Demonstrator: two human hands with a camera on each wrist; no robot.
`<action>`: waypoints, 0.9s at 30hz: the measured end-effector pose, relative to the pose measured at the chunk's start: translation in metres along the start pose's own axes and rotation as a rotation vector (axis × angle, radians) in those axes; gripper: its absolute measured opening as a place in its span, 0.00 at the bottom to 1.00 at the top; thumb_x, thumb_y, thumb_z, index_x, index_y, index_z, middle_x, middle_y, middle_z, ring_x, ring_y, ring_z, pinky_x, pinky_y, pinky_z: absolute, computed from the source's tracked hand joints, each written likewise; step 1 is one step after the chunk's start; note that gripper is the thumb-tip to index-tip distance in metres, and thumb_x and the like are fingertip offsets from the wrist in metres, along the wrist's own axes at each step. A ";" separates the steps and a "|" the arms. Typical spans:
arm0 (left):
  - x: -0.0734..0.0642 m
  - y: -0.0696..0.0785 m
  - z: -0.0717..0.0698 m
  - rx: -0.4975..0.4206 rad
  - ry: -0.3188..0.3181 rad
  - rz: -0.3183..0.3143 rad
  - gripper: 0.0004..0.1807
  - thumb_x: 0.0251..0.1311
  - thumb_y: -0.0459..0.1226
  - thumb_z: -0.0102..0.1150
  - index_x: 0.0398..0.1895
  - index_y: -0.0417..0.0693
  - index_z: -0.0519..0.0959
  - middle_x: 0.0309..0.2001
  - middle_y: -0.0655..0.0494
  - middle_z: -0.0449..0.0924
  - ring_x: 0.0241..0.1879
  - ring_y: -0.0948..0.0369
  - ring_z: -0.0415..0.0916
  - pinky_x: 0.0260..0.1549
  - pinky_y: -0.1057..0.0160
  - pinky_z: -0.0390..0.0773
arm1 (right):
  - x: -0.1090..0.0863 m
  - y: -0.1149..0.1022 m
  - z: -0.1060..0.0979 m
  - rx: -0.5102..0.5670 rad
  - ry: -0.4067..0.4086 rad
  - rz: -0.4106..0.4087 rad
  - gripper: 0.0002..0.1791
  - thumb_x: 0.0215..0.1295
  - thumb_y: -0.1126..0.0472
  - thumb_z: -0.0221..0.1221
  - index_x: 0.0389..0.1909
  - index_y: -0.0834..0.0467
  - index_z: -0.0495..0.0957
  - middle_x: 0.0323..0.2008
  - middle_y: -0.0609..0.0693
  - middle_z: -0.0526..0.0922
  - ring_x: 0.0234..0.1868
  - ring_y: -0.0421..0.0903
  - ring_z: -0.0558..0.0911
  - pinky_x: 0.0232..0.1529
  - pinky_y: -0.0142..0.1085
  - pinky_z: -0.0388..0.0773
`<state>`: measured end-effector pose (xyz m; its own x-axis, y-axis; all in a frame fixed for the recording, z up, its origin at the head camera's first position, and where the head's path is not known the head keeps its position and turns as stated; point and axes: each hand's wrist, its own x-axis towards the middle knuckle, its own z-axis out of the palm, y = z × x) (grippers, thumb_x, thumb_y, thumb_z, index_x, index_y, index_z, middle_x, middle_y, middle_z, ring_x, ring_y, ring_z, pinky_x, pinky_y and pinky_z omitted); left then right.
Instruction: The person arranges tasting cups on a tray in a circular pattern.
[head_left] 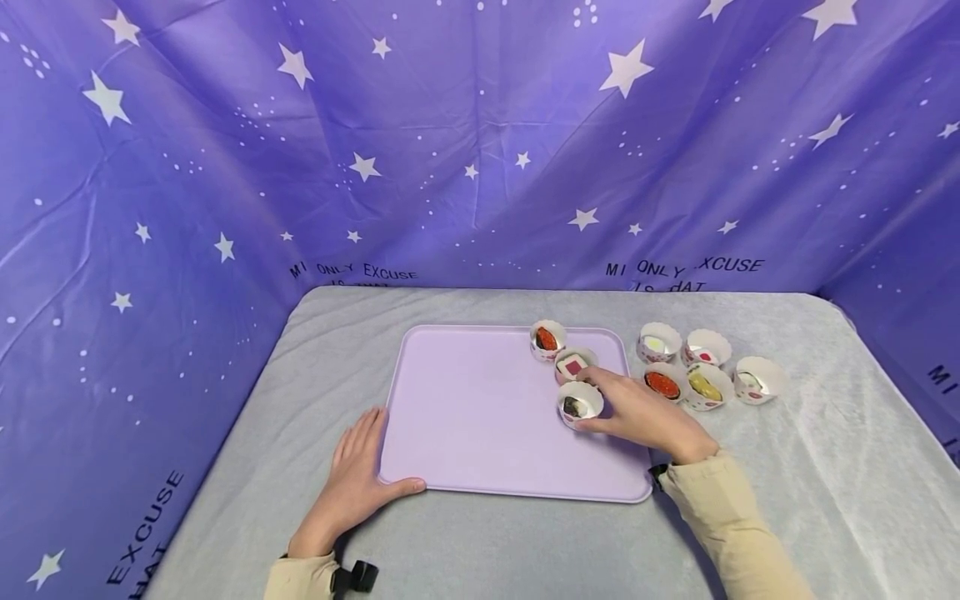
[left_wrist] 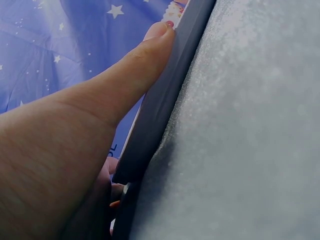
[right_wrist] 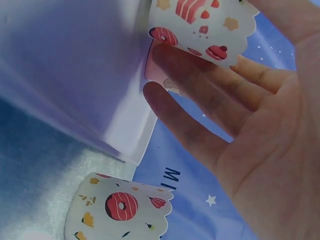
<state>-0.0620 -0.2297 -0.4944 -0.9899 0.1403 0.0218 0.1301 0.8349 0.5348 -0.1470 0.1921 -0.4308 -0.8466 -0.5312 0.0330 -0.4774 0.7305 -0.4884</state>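
Note:
My right hand (head_left: 637, 408) holds a white scalloped paper baking cup (head_left: 582, 403) by its rim, thumb at the near side. A dark green-black piece of toy-like sushi (head_left: 574, 407) lies in that cup, which is over the right part of the lilac tray (head_left: 465, 417). The right wrist view shows pink cake and doughnut prints on the held cup (right_wrist: 200, 30). Just beyond it on the tray are a cup with a white and red piece (head_left: 572, 367) and a cup with an orange-topped piece (head_left: 547, 338). My left hand (head_left: 352, 475) rests at the tray's near left corner, fingers extended, thumb (left_wrist: 145, 57) along the front rim.
Right of the tray, several more paper cups stand grouped: one with an orange-topped piece (head_left: 662, 383), one with a yellow piece (head_left: 706, 386), others with pale pieces (head_left: 752, 382). A grey cloth (head_left: 525, 550) covers the table. Purple star-print curtains (head_left: 450, 125) surround it.

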 end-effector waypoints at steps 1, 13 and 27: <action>0.000 0.000 0.000 0.001 0.000 -0.001 0.70 0.40 0.69 0.70 0.78 0.39 0.49 0.77 0.38 0.48 0.77 0.42 0.44 0.72 0.38 0.40 | 0.000 0.000 0.000 0.003 -0.003 0.000 0.38 0.54 0.46 0.72 0.62 0.59 0.71 0.55 0.57 0.82 0.54 0.53 0.82 0.54 0.50 0.80; 0.000 0.000 -0.001 0.000 0.001 0.001 0.69 0.40 0.68 0.70 0.79 0.40 0.49 0.77 0.38 0.48 0.77 0.43 0.44 0.72 0.38 0.40 | 0.001 -0.003 -0.001 -0.062 0.030 0.035 0.54 0.51 0.40 0.72 0.73 0.59 0.58 0.58 0.57 0.81 0.51 0.57 0.84 0.47 0.50 0.83; 0.000 0.000 0.000 0.002 0.009 0.006 0.69 0.40 0.68 0.70 0.79 0.41 0.49 0.77 0.38 0.49 0.77 0.43 0.44 0.72 0.38 0.40 | -0.008 -0.011 -0.017 -0.092 0.041 0.054 0.49 0.50 0.38 0.72 0.69 0.56 0.64 0.41 0.46 0.85 0.39 0.42 0.83 0.38 0.41 0.80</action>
<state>-0.0619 -0.2297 -0.4943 -0.9896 0.1401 0.0325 0.1358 0.8353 0.5328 -0.1393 0.1957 -0.4107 -0.8797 -0.4733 0.0459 -0.4489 0.7947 -0.4085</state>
